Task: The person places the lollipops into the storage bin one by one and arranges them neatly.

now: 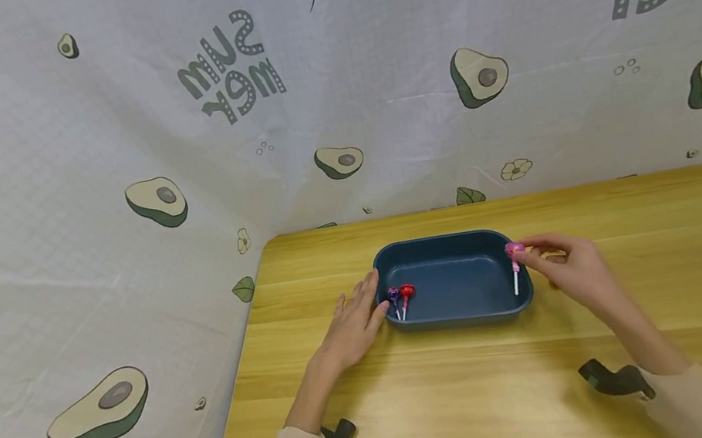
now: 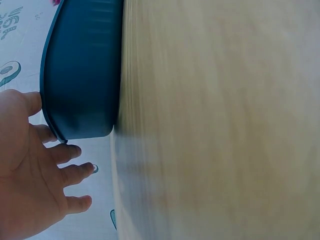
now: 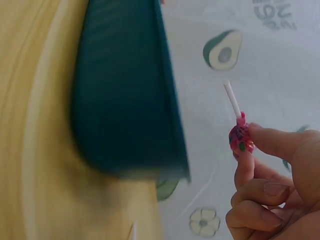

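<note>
Tray [image 1: 455, 287] on table [image 1: 480, 392], near far edge. Inside, at left end: one lollipop [image 1: 394, 293], another lollipop [image 1: 408, 291] just right of it, sticks toward the person. Left hand [image 1: 353, 326] against tray's left end. Right hand [image 1: 571, 265] beside right end, third lollipop [image 1: 515, 251] held over it. Cloth [image 1: 382, 72] behind table.

Avocado-printed white cloth [image 1: 378, 50] behind wooden table [image 1: 465, 387]
</note>
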Available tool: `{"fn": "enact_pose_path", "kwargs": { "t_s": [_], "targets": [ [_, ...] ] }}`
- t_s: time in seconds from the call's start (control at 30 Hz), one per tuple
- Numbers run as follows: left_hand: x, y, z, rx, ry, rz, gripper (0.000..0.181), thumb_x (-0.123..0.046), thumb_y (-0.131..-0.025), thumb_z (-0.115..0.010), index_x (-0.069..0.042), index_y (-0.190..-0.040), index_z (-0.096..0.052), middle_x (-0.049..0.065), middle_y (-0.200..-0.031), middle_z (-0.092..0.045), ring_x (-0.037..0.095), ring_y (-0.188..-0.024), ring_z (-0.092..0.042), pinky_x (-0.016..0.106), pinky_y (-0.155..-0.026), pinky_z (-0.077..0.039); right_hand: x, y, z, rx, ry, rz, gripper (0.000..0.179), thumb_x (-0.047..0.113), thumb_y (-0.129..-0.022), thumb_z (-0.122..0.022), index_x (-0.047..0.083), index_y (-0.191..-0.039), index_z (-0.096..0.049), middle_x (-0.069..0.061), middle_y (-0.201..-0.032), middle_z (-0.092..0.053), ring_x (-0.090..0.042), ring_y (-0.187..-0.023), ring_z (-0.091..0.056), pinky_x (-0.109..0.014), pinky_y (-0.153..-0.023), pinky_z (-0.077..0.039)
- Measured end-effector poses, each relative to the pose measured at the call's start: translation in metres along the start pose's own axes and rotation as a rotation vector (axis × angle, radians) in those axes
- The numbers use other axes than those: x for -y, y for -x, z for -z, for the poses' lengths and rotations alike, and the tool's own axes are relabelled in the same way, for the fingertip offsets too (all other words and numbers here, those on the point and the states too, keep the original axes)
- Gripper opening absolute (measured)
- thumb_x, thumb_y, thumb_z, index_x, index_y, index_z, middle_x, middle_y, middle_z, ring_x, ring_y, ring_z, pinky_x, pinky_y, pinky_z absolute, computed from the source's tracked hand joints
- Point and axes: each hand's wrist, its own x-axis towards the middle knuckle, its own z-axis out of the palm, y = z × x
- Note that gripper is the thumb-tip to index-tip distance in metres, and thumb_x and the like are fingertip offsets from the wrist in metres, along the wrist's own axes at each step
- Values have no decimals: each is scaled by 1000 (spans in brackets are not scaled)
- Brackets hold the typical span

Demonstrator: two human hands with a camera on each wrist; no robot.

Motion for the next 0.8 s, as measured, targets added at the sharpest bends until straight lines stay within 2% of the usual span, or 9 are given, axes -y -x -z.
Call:
{"fn": "enact_pose_path", "kwargs": {
  "t_s": [0.17, 0.33, 0.43, 0.5, 0.63, 0.8],
  "targets": [
    [1, 1, 0, 3, -1, 8, 68, -52, -112, -27, -22, -168, -5, 3, -175, -15, 31, -162, -16, 62, -130, -7, 26, -12, -25, 46, 34, 64, 47, 39, -101, -68, 1, -128, -68, -6, -99, -63, -6, -59, -45, -26, -51, -36],
    [1, 0, 0, 10, -7, 7, 68, -53, -112, -26, -23, -168, -4, 2, -175, -14, 31, -163, -16, 62, -130, -6, 35, -22, -52, 76, 36, 68, 43, 37, -101, -68, 3, -126, -70, -18, -111, -70, -14, -78, -58, -21, -64, -48],
    [2, 0, 0, 12, -11, 8, 68, -53, -112, -26, -22, -168, -4, 2, -175, -14, 31, -163, -16, 62, -130, -6, 37, -27, -69, 100, 59, 70, 39, 36, -101, -68, 4, -124, -72, -17, -114, -72, -22, -95, -65, -25, -78, -54],
    [2, -1, 0, 12, -13, 10, 68, -53, -112, -26, -22, -168, -4, 2, -175, -14, 31, -162, -16, 62, -130, -6, 40, -31, -79, 124, 77, 66, 37, 35, -101, -69, 4, -121, -73, -16, -115, -73, -27, -101, -66, -29, -82, -55],
    [2, -1, 0, 9, -11, 9, 67, -51, -112, -27, -22, -168, -4, 2, -175, -14, 31, -162, -17, 62, -130, -6, 45, -35, -98, 181, 115, 43, 31, 29, -100, -71, 3, -117, -74, -17, -111, -74, -30, -98, -65, -32, -77, -53],
    [3, -1, 1, 11, -13, 11, 68, -52, -112, -27, -23, -168, -4, 4, -175, -14, 31, -162, -17, 62, -130, -7, 49, -36, -117, 224, 160, 13, 27, 22, -98, -73, 0, -111, -76, -16, -103, -74, -27, -92, -65, -31, -74, -52]
  ]
}}
